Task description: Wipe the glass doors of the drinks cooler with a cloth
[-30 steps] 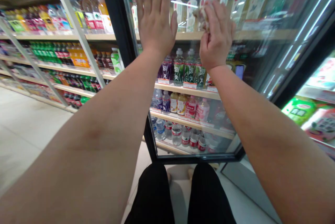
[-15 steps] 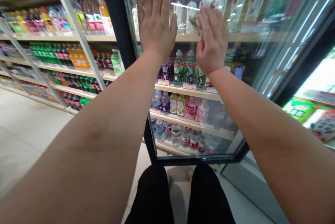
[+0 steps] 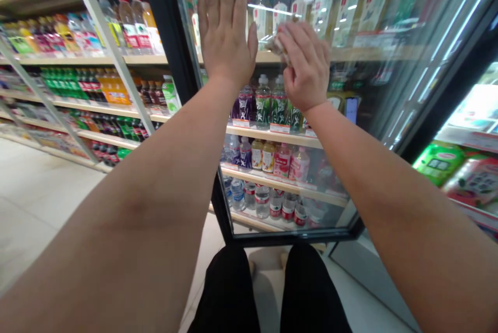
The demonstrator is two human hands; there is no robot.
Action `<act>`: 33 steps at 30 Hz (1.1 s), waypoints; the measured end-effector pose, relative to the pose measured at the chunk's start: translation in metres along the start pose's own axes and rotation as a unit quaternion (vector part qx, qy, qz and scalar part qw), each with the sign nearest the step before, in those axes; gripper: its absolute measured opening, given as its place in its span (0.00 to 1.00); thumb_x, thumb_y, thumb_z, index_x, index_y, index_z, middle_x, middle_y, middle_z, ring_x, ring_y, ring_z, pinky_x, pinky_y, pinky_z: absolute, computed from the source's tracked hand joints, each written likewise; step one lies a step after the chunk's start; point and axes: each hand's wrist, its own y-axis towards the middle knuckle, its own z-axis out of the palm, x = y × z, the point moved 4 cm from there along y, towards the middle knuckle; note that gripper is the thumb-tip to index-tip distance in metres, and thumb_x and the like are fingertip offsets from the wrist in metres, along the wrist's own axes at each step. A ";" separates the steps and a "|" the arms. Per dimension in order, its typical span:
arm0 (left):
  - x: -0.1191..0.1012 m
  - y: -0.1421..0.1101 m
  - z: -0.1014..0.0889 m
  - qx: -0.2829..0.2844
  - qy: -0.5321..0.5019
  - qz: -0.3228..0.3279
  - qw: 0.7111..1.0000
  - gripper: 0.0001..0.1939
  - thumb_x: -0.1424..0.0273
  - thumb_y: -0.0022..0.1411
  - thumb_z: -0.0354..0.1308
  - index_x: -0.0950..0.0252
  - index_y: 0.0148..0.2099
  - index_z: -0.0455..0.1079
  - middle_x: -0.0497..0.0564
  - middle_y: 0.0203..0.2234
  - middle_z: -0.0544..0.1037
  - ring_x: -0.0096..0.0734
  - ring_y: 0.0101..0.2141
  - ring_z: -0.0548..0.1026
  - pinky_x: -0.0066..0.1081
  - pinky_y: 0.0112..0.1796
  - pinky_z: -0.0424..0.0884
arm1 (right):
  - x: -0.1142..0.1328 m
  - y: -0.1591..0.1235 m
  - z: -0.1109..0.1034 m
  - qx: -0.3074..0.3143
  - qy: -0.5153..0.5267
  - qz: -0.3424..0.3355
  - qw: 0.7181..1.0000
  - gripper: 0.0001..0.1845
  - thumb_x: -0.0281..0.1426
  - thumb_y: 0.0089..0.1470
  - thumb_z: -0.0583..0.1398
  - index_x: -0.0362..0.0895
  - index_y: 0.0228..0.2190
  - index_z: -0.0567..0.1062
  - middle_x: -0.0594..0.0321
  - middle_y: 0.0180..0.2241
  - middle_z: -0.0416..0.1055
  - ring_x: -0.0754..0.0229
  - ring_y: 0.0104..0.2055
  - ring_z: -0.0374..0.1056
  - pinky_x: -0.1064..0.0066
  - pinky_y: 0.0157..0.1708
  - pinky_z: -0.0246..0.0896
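Flat against the upper left part of a glass door [image 3: 383,94] lies my left hand [image 3: 227,37], fingers spread and holding nothing. My right hand [image 3: 307,66] is closed on a crumpled, light-coloured cloth [image 3: 279,45] and presses it to the same pane, a little right of my left hand. Most of the cloth is hidden under the fingers. The door has a black frame [image 3: 291,238] and stands ajar, tilted in my view. Bottles show through the glass behind both hands.
Shelves of drink bottles [image 3: 111,84] run along the left beyond the door. At right is a lit cabinet with green packages [image 3: 439,162]. A pale tiled floor [image 3: 35,198] lies at left. My knees [image 3: 225,291] are just under the door's bottom edge.
My right hand has moved the cloth down and to the left across the glass, closer to my left hand. My left hand stays flat on the pane.
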 end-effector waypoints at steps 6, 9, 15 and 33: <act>-0.002 -0.002 -0.001 0.010 0.006 0.005 1.000 0.38 0.75 0.70 0.47 0.71 0.80 0.48 0.50 0.78 0.45 0.49 0.76 0.39 0.55 0.74 0.33 | -0.008 0.000 0.007 -0.040 -0.007 0.021 0.999 0.33 0.29 0.65 0.47 0.50 0.68 0.67 0.65 0.71 0.62 0.52 0.77 0.49 0.48 0.78 0.43; -0.002 -0.001 -0.001 0.013 -0.002 0.003 1.000 0.38 0.75 0.70 0.48 0.70 0.80 0.48 0.50 0.78 0.45 0.47 0.76 0.39 0.55 0.74 0.32 | 0.001 -0.004 0.015 0.047 0.006 -0.074 0.996 0.33 0.31 0.64 0.51 0.52 0.69 0.66 0.68 0.72 0.60 0.51 0.78 0.48 0.45 0.77 0.47; 0.000 -0.001 0.002 0.018 0.015 -0.005 1.000 0.38 0.75 0.70 0.47 0.70 0.80 0.47 0.51 0.78 0.44 0.47 0.76 0.38 0.54 0.74 0.31 | -0.017 -0.005 0.013 -0.087 -0.006 0.071 0.994 0.34 0.28 0.66 0.45 0.51 0.70 0.65 0.63 0.71 0.62 0.51 0.78 0.48 0.42 0.77 0.44; 0.014 -0.065 0.022 0.064 -0.127 0.010 0.990 0.41 0.55 0.69 0.47 0.38 0.80 0.39 0.22 0.75 0.43 0.23 0.74 0.22 0.51 0.76 0.28 | -0.001 0.001 0.007 0.049 -0.057 0.001 0.997 0.35 0.29 0.64 0.49 0.55 0.71 0.64 0.72 0.74 0.55 0.56 0.79 0.43 0.47 0.78 0.45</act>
